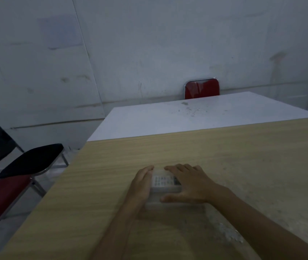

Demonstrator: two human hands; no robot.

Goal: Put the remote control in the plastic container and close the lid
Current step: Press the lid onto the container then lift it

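Observation:
A clear plastic container (156,198) stands on the wooden table (224,156) near its front middle. Through its transparent top I see the white remote control (163,181) with rows of dark buttons lying inside. My left hand (141,182) presses flat against the container's left side, fingers pointing away from me. My right hand (188,182) lies palm down over the right part of the lid, thumb along the near edge. The container's right half is hidden under that hand.
A white table (196,117) adjoins the wooden one at the far side, with a red chair (202,89) behind it. At the left stand a black folding chair (31,160) and a red seat (1,199). A pale scuffed patch (226,235) marks the tabletop near my right forearm.

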